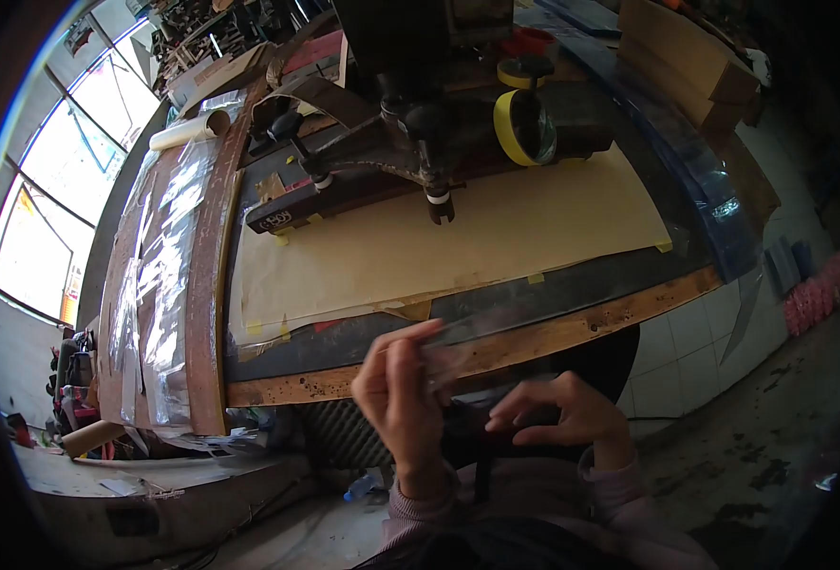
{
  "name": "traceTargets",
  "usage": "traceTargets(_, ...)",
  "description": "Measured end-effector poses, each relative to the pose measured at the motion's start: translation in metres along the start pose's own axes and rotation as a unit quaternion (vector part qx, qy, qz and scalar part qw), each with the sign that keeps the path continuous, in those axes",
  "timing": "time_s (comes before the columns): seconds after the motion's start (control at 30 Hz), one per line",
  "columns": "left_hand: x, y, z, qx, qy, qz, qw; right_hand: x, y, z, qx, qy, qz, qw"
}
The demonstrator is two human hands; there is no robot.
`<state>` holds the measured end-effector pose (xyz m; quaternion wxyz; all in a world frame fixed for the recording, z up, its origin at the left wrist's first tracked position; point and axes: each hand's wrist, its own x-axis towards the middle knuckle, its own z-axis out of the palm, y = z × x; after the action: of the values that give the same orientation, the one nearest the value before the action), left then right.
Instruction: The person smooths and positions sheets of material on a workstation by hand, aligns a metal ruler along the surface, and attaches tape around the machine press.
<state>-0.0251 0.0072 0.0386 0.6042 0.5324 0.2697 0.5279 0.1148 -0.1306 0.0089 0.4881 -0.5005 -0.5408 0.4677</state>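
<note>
The left hand (396, 389) is raised upright at the near edge of the worktable, its wrist bent up out of a pale knitted cuff (422, 501), its fingers bent and tipped toward the right; thumb and fingers pinch a piece of clear film (450, 359), blurred and see-through, whose outline is hard to follow against the wooden edge (619, 314) behind it; the right hand (572, 410) hangs lower and nearer, to the right of the left hand and apart from it, palm turned downward, fingers loosely curved toward the left, thumb spaced below them, with nothing visible in its grip; beyond both hands a brown paper sheet (477, 252) lies flat across the dark tabletop (315, 365); over its far part stands a black metal frame (372, 147), with a yellow tape roll (508, 128) at its right.
</note>
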Motion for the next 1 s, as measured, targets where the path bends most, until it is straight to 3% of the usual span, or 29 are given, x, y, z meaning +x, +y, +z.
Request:
traceTargets(0.1,0.014,0.007,-0.019,-0.180,0.207,0.057,0.960,-0.019,0.038,-0.013,-0.066,-0.124,0.076,0.987)
traceTargets(0.17,0.017,0.000,-0.079,-0.204,0.230,0.120,0.944,-0.040,0.054,-0.025,-0.141,-0.193,0.158,0.958)
traceTargets(0.23,0.020,0.001,-0.138,-0.371,0.077,0.170,0.910,-0.069,0.055,-0.039,-0.141,-0.159,0.209,0.955)
traceTargets(0.33,0.007,0.010,-0.182,-0.130,0.373,0.141,0.908,-0.114,0.029,-0.069,-0.195,-0.006,0.218,0.956)
traceTargets(0.43,-0.020,-0.023,-0.253,-0.346,0.122,0.094,0.926,-0.147,-0.021,-0.094,-0.308,0.223,0.183,0.907)
traceTargets(0.47,-0.027,-0.018,-0.229,-0.346,0.157,0.015,0.925,-0.150,-0.035,-0.098,-0.309,0.325,0.146,0.882)
traceTargets(0.53,-0.043,-0.034,-0.222,-0.177,0.159,-0.083,0.968,-0.146,-0.063,-0.109,-0.370,0.470,0.047,0.800)
traceTargets(0.57,-0.053,-0.033,-0.215,0.028,0.044,-0.107,0.993,-0.138,-0.077,-0.113,-0.407,0.493,0.008,0.769)
traceTargets(0.63,-0.055,-0.027,-0.187,0.359,-0.139,-0.136,0.913,-0.107,-0.107,-0.110,-0.460,0.518,-0.042,0.720)
traceTargets(0.7,-0.054,-0.031,-0.175,0.591,-0.255,-0.146,0.751,-0.039,-0.141,-0.076,-0.639,0.337,-0.148,0.676)
traceTargets(0.77,-0.050,-0.027,-0.156,0.486,-0.219,-0.154,0.832,0.009,-0.116,-0.042,-0.627,0.213,-0.251,0.706)
traceTargets(0.8,-0.049,-0.022,-0.146,0.431,-0.201,-0.159,0.865,0.025,-0.100,-0.026,-0.624,0.093,-0.249,0.735)
traceTargets(0.87,-0.048,-0.012,-0.118,0.342,-0.174,-0.095,0.918,0.042,-0.064,0.003,-0.640,-0.044,-0.269,0.718)
traceTargets(0.9,-0.049,-0.008,-0.103,0.295,-0.159,-0.061,0.940,0.044,-0.050,0.010,-0.610,-0.075,-0.270,0.741)
traceTargets(0.93,-0.050,-0.007,-0.087,0.252,-0.151,-0.013,0.956,0.046,-0.039,0.016,-0.578,-0.107,-0.270,0.762)
traceTargets(1.0,-0.043,-0.011,-0.073,0.299,-0.204,0.084,0.929,0.046,-0.027,0.022,-0.569,-0.131,-0.264,0.768)
